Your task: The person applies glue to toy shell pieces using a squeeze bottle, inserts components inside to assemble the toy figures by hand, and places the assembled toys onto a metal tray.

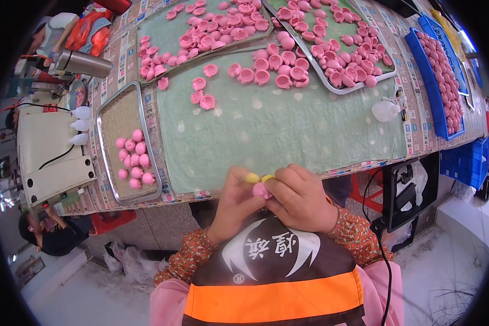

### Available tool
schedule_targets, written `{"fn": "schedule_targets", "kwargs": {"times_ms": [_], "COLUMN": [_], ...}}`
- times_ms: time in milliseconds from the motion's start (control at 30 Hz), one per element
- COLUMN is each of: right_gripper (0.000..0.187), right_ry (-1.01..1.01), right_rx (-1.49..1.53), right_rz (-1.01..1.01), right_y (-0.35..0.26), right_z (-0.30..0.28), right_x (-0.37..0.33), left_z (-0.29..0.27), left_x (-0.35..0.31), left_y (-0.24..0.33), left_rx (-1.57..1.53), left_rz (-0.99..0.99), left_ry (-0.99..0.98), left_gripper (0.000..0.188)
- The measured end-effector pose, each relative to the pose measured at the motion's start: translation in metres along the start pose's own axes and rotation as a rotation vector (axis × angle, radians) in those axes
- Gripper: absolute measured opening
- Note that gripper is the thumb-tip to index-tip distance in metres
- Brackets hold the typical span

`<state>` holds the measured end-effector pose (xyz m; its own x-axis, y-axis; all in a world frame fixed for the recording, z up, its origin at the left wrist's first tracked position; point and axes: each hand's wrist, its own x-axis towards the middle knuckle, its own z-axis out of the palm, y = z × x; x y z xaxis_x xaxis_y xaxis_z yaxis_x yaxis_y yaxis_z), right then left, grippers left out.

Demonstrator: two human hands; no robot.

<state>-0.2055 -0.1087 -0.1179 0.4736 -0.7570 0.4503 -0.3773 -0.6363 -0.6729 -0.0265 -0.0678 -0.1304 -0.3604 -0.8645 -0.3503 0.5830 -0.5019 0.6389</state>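
Note:
Close to my body, at the table's front edge, both hands meet around a small round pink plastic piece (261, 190). My left hand (234, 202) grips it from the left, and my right hand (298, 196) presses on it from the right. Yellow covers sit on a fingertip of each hand. Part of the piece is hidden behind the fingers. Beyond my hands lies a pale green dotted cloth (228, 138). Hollow pink half-shells (261, 75) lie in a loose group on its far part, with a few more (207, 101) to their left.
A metal tray (106, 127) at left holds several closed pink balls (135, 156). Two trays at the back carry heaps of half-shells (206, 38). A white squeeze bottle (384, 111) and a blue crate (425, 81) of pink pieces are at right. A steel tumbler (84, 62) lies far left.

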Motion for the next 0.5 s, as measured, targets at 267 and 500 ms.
{"fn": "schedule_targets", "kwargs": {"times_ms": [267,500], "right_gripper": [0.038,0.037], "right_ry": [0.014,0.007], "right_rx": [-0.038,-0.040], "right_rz": [-0.078,-0.087], "right_y": [-0.003,0.001], "right_z": [0.003,0.006], "right_x": [-0.009,-0.010], "left_z": [-0.001,-0.003], "left_x": [-0.001,0.002], "left_y": [-0.008,-0.012], "left_rx": [-0.036,-0.040], "left_rz": [0.070,0.080], "left_ry": [-0.008,0.014], "left_gripper": [0.034,0.033]}}
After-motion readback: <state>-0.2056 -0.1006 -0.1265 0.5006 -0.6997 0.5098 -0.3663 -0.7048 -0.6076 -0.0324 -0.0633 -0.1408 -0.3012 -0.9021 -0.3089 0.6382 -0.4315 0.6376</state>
